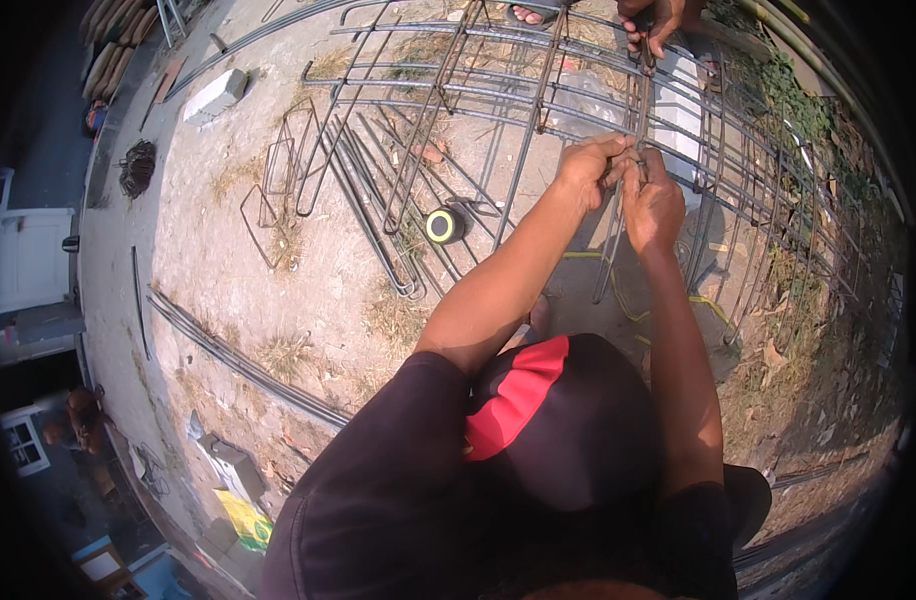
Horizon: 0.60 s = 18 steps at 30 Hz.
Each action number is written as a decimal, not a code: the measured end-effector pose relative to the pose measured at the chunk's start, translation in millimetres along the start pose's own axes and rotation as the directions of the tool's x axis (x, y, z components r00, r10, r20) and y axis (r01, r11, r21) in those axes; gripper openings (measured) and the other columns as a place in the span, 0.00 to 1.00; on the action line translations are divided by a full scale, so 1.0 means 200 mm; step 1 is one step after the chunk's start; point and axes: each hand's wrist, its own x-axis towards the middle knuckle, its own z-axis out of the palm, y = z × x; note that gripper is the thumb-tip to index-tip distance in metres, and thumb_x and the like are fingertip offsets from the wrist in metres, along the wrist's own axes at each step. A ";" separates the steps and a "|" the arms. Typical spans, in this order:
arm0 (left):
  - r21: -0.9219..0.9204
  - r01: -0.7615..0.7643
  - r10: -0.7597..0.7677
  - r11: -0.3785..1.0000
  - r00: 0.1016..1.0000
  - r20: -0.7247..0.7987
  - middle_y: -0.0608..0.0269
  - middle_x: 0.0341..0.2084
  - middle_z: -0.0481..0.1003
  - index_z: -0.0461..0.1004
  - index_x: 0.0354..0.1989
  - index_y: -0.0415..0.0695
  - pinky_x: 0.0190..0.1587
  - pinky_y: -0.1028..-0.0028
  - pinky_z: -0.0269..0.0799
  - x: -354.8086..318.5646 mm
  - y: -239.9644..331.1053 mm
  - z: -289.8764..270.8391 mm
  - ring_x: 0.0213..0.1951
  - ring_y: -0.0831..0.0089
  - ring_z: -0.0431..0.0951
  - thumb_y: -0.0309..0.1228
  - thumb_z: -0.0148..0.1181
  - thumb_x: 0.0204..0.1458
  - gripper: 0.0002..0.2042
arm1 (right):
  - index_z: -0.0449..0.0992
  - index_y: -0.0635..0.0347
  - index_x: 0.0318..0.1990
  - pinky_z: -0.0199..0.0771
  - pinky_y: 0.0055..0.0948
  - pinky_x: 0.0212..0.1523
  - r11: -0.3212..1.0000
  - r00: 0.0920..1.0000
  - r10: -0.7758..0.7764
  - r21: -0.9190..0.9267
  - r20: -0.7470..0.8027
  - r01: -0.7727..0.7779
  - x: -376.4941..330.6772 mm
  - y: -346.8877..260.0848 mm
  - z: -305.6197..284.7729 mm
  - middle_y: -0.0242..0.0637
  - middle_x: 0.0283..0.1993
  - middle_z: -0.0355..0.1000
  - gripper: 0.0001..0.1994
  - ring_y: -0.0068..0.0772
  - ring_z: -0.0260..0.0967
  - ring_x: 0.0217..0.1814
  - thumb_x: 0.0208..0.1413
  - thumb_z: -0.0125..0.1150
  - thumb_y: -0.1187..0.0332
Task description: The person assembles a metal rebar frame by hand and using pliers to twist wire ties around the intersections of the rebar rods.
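Observation:
A rebar cage (441, 92) of long steel bars and bent stirrups stretches across the far side. My left hand (590, 170) is closed in a pinch at the cage's near side. Right beside it, my right hand (654, 205) has its fingers bent and pressed together at the same joint. Whatever lies between my fingertips is too small to make out. Beyond them, another person's hands (658, 25) grip a dark tool at the cage's top. Under the bars sits a white block (678, 110).
A round black-and-yellow tape measure (444, 226) lies on the ground, left of my forearm, near loose bars (363, 190). Farther left are bent stirrups (268, 210), a wire coil (137, 167) and another white block (216, 96). A bar bundle (248, 362) runs along the lower left.

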 end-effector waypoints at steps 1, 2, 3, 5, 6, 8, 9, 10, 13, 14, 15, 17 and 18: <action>0.004 0.010 -0.010 1.000 1.000 0.017 0.66 0.44 0.78 0.77 0.51 0.41 0.49 0.72 0.72 -0.01 -0.01 0.01 0.41 0.75 0.75 0.29 0.58 0.64 0.10 | 0.74 0.50 0.44 0.74 0.51 0.34 1.000 1.000 0.017 0.002 0.012 -0.017 0.01 0.00 -0.02 0.44 0.32 0.80 0.07 0.56 0.78 0.35 0.62 0.60 0.62; 0.026 0.019 -0.020 0.999 0.999 0.033 0.67 0.46 0.78 0.77 0.52 0.43 0.51 0.71 0.71 -0.02 0.00 -0.01 0.43 0.74 0.75 0.30 0.58 0.65 0.11 | 0.74 0.51 0.44 0.74 0.52 0.33 0.999 0.999 0.038 0.000 0.024 -0.038 0.01 0.00 -0.02 0.45 0.32 0.79 0.07 0.56 0.78 0.35 0.62 0.60 0.63; 0.042 0.025 -0.028 0.999 0.998 0.051 0.68 0.47 0.78 0.76 0.54 0.44 0.52 0.69 0.71 -0.02 0.02 -0.03 0.45 0.74 0.75 0.31 0.58 0.65 0.11 | 0.73 0.53 0.47 0.75 0.50 0.34 0.999 1.000 -0.021 0.024 0.016 0.020 0.00 0.00 -0.01 0.44 0.32 0.79 0.10 0.57 0.78 0.36 0.61 0.61 0.63; 0.072 0.083 -0.089 0.994 0.992 0.092 0.66 0.50 0.77 0.74 0.56 0.44 0.55 0.67 0.69 0.03 0.04 -0.11 0.50 0.72 0.75 0.32 0.56 0.66 0.13 | 0.74 0.54 0.44 0.75 0.48 0.37 0.995 1.000 -0.015 0.102 0.015 0.013 0.02 -0.04 -0.01 0.43 0.34 0.78 0.08 0.54 0.78 0.38 0.58 0.62 0.68; 0.088 0.093 -0.102 0.992 0.988 0.114 0.66 0.50 0.77 0.74 0.56 0.44 0.55 0.67 0.69 0.03 0.04 -0.09 0.50 0.72 0.75 0.32 0.56 0.66 0.13 | 0.75 0.55 0.41 0.75 0.46 0.37 0.989 1.000 0.013 0.148 -0.002 -0.012 0.03 -0.07 -0.01 0.42 0.34 0.78 0.07 0.52 0.77 0.38 0.56 0.63 0.69; 0.045 0.001 -0.002 0.999 1.000 0.027 0.62 0.47 0.80 0.74 0.54 0.38 0.43 0.75 0.77 0.03 0.01 -0.04 0.40 0.74 0.80 0.27 0.58 0.64 0.13 | 0.75 0.56 0.40 0.75 0.46 0.37 0.987 0.999 0.050 0.154 -0.011 -0.048 0.05 -0.04 -0.05 0.41 0.35 0.78 0.06 0.51 0.77 0.38 0.56 0.63 0.69; 0.060 0.005 -0.007 0.998 0.999 0.036 0.62 0.47 0.80 0.74 0.54 0.38 0.43 0.75 0.77 0.03 -0.01 -0.05 0.40 0.74 0.80 0.27 0.58 0.64 0.13 | 0.76 0.56 0.38 0.75 0.45 0.37 0.981 0.997 0.071 0.182 0.008 -0.071 0.05 -0.04 -0.05 0.40 0.35 0.78 0.05 0.51 0.77 0.37 0.56 0.64 0.69; 0.036 -0.032 0.031 0.999 0.999 0.044 0.61 0.47 0.80 0.74 0.54 0.38 0.43 0.75 0.78 0.03 -0.02 -0.05 0.41 0.74 0.80 0.27 0.58 0.64 0.12 | 0.77 0.52 0.42 0.75 0.49 0.39 0.977 0.997 0.060 0.202 0.039 -0.067 0.05 -0.03 -0.06 0.40 0.41 0.78 0.07 0.55 0.77 0.41 0.57 0.61 0.66; -0.011 -0.068 0.068 0.998 0.998 0.005 0.62 0.44 0.80 0.75 0.52 0.40 0.39 0.74 0.77 -0.02 -0.04 -0.03 0.38 0.74 0.79 0.27 0.60 0.63 0.11 | 0.78 0.50 0.42 0.76 0.48 0.40 0.990 0.999 0.044 0.134 0.010 -0.045 0.03 -0.03 -0.09 0.38 0.43 0.77 0.08 0.54 0.77 0.41 0.56 0.62 0.65; -0.003 0.018 -0.018 1.000 1.000 -0.011 0.63 0.41 0.80 0.76 0.51 0.40 0.37 0.74 0.76 -0.01 -0.04 -0.06 0.36 0.75 0.78 0.28 0.60 0.63 0.10 | 0.79 0.50 0.40 0.76 0.48 0.41 0.990 0.999 0.042 0.137 0.000 -0.041 0.03 0.00 -0.08 0.37 0.43 0.76 0.07 0.53 0.77 0.41 0.55 0.63 0.64; 0.003 0.093 -0.093 0.996 0.995 -0.044 0.64 0.38 0.79 0.76 0.50 0.41 0.35 0.74 0.75 -0.01 -0.01 -0.12 0.34 0.75 0.76 0.28 0.61 0.63 0.10 | 0.79 0.50 0.40 0.76 0.48 0.41 0.989 0.999 0.040 0.143 0.001 -0.040 0.03 -0.01 -0.07 0.37 0.43 0.76 0.07 0.53 0.77 0.41 0.55 0.63 0.64; -0.002 0.194 -0.194 0.981 0.981 -0.021 0.66 0.35 0.77 0.76 0.49 0.40 0.33 0.76 0.72 0.01 0.06 -0.19 0.31 0.76 0.73 0.29 0.61 0.63 0.09 | 0.80 0.51 0.39 0.76 0.49 0.41 0.992 0.994 0.037 0.120 0.099 -0.049 0.03 -0.05 -0.07 0.37 0.43 0.76 0.07 0.52 0.77 0.40 0.55 0.63 0.63; 0.009 0.222 -0.222 0.975 0.974 0.049 0.65 0.36 0.77 0.75 0.49 0.40 0.33 0.77 0.73 0.02 0.08 -0.19 0.32 0.76 0.74 0.28 0.61 0.63 0.09 | 0.80 0.51 0.39 0.76 0.49 0.41 0.992 0.995 0.039 0.118 0.092 -0.050 0.04 -0.05 -0.08 0.37 0.43 0.76 0.07 0.52 0.77 0.40 0.55 0.63 0.63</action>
